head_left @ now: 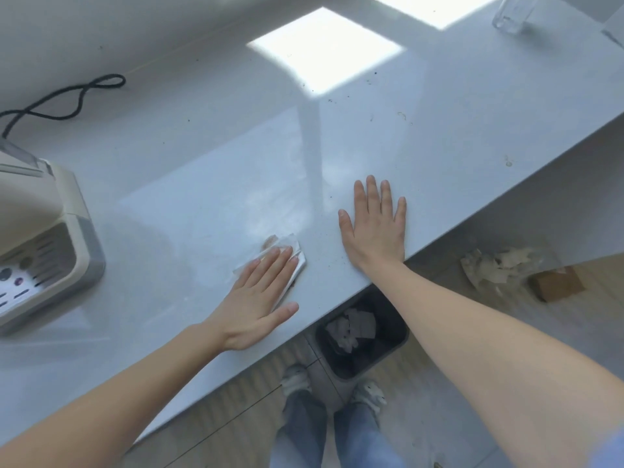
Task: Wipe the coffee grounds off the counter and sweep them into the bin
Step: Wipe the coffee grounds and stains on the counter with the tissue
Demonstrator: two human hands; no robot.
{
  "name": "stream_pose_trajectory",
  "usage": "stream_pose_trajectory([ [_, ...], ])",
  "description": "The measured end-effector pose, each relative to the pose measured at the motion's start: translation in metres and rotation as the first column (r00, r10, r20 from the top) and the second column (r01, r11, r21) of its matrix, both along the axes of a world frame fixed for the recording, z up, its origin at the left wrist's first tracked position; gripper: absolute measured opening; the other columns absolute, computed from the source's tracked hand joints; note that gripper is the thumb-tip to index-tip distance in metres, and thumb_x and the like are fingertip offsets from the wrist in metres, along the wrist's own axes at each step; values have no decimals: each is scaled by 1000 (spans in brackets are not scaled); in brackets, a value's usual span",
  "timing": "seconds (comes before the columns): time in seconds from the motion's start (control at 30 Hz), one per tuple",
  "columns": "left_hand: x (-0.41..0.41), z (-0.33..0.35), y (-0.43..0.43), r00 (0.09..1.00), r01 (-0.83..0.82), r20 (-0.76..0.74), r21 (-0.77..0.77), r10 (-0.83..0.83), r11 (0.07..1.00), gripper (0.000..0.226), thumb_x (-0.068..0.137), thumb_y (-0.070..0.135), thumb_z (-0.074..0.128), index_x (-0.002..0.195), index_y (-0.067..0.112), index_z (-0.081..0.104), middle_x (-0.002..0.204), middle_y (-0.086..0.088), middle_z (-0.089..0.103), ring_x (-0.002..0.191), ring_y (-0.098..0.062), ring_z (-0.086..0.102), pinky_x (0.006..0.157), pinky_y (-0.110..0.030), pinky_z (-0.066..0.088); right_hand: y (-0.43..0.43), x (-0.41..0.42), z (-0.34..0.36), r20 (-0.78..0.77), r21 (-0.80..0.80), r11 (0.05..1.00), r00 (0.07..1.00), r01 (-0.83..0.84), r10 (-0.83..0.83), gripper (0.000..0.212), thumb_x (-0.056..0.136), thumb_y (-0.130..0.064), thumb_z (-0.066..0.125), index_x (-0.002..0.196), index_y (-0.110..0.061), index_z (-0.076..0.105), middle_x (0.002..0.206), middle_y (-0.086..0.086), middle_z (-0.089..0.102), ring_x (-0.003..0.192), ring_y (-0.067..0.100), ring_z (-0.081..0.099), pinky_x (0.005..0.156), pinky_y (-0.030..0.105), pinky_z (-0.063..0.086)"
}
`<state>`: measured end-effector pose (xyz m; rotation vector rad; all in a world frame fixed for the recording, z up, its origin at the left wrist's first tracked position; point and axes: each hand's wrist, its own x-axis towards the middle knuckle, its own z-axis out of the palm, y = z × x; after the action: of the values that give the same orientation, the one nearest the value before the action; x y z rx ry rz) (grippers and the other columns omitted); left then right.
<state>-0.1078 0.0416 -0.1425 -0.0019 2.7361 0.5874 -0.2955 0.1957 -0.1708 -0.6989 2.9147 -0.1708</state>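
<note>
Pressed flat under the straight fingers of the left hand (266, 288), a stained paper towel (287, 243) is pinned to the grey counter (202, 163) near its front edge. Nothing is held by the right hand (374, 228), spread palm-down just beside it. Fine coffee grounds (320, 255) are scattered between them. A beige machine (40, 238) is cut off at left. The bin (378, 358) of crumpled paper is half hidden below the counter edge. Both forearms are stretched forward.

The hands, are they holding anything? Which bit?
Nothing is gripped. The left hand presses flat on the near part of the tissue; the right hand lies flat on the counter.
</note>
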Motion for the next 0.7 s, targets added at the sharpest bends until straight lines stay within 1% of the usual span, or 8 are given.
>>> stream_pose_trajectory([
  [0.1,7,0,17,999,-47,-2,-15,47,999,74,84,69,-3,146,32,-18,154,13,-27,139,-1,-30,113,-24,-21,0,2,1,3,-3,1000,1000,-12,12,65,96,-50,4,151,-18,-7,161,3,-9,147,24,-12,119,50,-3],
  [0.17,11,0,28,996,-86,-14,-31,86,996,74,85,68,-1,146,31,-18,155,12,-25,139,-2,-29,115,-27,-18,1,1,1,4,-7,1000,1000,-14,14,64,97,-50,5,151,-18,-6,161,3,-9,147,24,-12,119,50,-3],
  [0.23,14,0,36,987,-160,-36,-24,159,987,75,85,67,1,146,29,-18,156,11,-24,140,-2,-28,118,-32,-13,2,1,0,7,-6,1000,1000,-15,15,64,96,-49,4,151,-18,-7,161,3,-10,147,24,-13,119,50,-3],
  [0.3,18,0,41,962,-267,-56,20,268,963,74,87,64,4,147,26,-18,156,10,-25,141,-3,-26,120,-33,-10,2,1,0,7,-3,1000,1000,-15,15,65,96,-50,3,151,-18,-7,161,3,-10,147,24,-13,119,50,-3],
  [0.4,29,-1,43,908,-407,-77,76,413,910,74,87,67,4,146,29,-21,154,13,-29,141,-2,-26,117,-27,-16,1,1,0,1,-2,1000,1000,-19,19,65,96,-50,4,151,-17,-6,161,3,-9,147,24,-12,119,50,-3],
  [0.5,49,-5,44,864,-492,-98,48,495,869,73,87,68,1,145,31,-23,153,16,-30,140,-1,-27,112,-20,-21,1,1,1,1,-3,1000,1000,-20,20,65,96,-49,5,151,-17,-6,161,3,-9,147,24,-12,118,50,-4],
  [0.6,70,-12,32,769,-635,-85,13,633,773,80,83,72,-5,145,27,-22,153,13,-31,140,-1,-28,113,-20,-20,1,1,1,3,-5,1000,1000,-22,22,65,96,-49,6,151,-17,-5,161,3,-8,147,24,-11,118,50,-4],
  [0.7,87,-18,6,629,-777,-74,-25,774,629,89,78,72,-4,147,19,-16,156,6,-26,141,-2,-26,118,-30,-12,2,1,1,5,2,1000,1000,-26,26,64,97,-48,7,151,-17,-5,161,3,-8,147,24,-11,118,50,-4],
])
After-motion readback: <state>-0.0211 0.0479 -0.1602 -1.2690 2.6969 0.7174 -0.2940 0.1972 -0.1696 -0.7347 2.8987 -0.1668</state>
